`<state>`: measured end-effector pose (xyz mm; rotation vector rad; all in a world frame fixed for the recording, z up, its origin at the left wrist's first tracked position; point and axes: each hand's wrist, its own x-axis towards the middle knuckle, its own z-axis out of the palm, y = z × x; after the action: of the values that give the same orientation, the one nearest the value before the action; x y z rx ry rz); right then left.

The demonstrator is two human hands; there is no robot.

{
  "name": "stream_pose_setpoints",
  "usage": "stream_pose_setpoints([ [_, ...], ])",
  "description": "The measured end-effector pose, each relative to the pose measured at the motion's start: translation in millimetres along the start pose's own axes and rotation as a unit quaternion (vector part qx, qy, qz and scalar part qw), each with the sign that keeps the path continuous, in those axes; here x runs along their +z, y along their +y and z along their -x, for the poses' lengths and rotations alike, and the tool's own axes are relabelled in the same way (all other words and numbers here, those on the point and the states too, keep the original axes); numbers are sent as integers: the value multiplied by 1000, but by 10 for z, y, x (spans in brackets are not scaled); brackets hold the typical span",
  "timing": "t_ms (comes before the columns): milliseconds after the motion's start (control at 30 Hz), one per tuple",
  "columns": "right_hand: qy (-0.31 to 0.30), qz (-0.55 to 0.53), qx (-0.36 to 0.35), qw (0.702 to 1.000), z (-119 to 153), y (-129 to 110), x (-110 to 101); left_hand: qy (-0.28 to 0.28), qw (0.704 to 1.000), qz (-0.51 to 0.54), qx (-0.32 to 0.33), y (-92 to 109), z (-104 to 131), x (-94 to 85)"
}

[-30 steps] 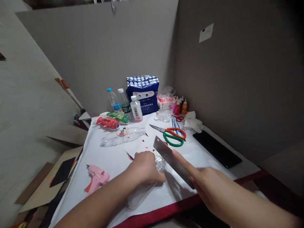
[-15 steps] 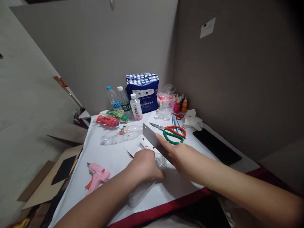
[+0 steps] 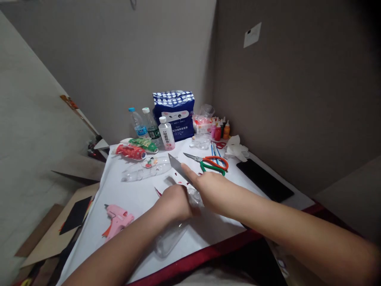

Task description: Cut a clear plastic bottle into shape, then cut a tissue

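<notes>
A clear plastic bottle [image 3: 171, 240] lies on the white table near its front edge. My left hand [image 3: 176, 201] is closed around the bottle's middle. My right hand [image 3: 208, 190] grips a flat grey blade [image 3: 177, 167], its index finger stretched along the top edge. The blade slants over the bottle's far end, close to my left hand; the exact contact is hidden by the hands. Beyond the hands, a white piece with red marks [image 3: 178, 179] lies partly covered. Scissors with orange and green handles [image 3: 205, 159] lie just past my right hand.
A pink glue gun [image 3: 117, 219] lies at the left. Behind are another clear bottle [image 3: 143, 170], red [image 3: 131, 151] and green [image 3: 145, 144] wrapped bottles, upright bottles [image 3: 166, 135], a blue bag [image 3: 175, 119] and paint bottles [image 3: 218, 131]. A black phone-like slab [image 3: 264, 180] lies right.
The view has shifted slightly, so the table items appear further left. My right hand and the blade have moved a little left, closer to my left hand. Both grips remain the same.
</notes>
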<state>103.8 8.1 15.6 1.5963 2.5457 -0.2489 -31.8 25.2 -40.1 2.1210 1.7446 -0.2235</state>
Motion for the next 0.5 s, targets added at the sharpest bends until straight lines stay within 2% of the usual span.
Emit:
stream_pose_setpoints([
  [67,-1,3,0,1000,118,21,117,7,1000,-6,18,-11,-4,8],
  [200,-46,-38,31,998,626,162,462,13,999,-22,27,-28,-15,32],
  [300,-53,-77,61,994,806,255,536,9,999,-33,31,-11,-14,35],
  [367,-40,-60,55,996,711,256,438,8,999,-39,30,14,-6,27],
  [500,-14,-7,32,999,241,132,83,8,999,-42,10,45,6,6],
])
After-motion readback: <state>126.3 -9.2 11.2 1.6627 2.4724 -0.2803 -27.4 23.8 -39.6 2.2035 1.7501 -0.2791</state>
